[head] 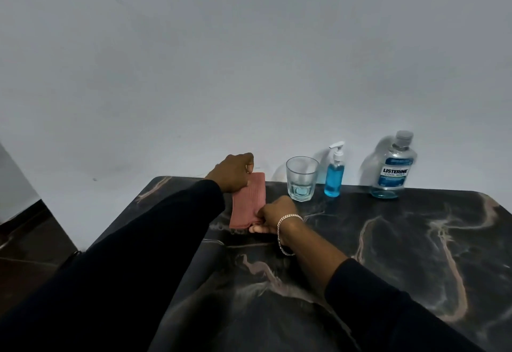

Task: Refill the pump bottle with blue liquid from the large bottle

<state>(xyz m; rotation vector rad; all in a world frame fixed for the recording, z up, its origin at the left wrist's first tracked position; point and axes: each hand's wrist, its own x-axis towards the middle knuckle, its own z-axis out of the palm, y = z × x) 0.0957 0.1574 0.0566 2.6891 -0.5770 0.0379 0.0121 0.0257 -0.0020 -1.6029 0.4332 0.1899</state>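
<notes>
**Clerk:** Where are the task's things found?

**Inspector:** The pump bottle is found upright at the far edge of the table, about midway along it. The bottle is set near it, toward the far right corner. A glass is placed just beside the pump bottle on its left.

**Clerk:** What is recorded of the levels?

**Inspector:** Blue liquid is seen in the pump bottle up to about the shoulder, with the pump head fitted. Only a shallow blue layer is seen at the base of the bottle, and its cap is on. Whether anything is held in the glass cannot be told.

**Clerk:** And the hands?

**Inspector:** Neither bottle is touched. The far end of a folded pink cloth, laid toward the far left corner, is gripped by the curled fingers of the left hand. Its near corner is pinched between thumb and fingers of the right hand.

**Clerk:** How is progress judged?

**Inspector:** The pouring is judged done, since the pump bottle is well filled and both closures are in place. Nothing of the refill itself is judged outstanding. Only tidying with the cloth appears to be left, though that cannot be confirmed.
</notes>
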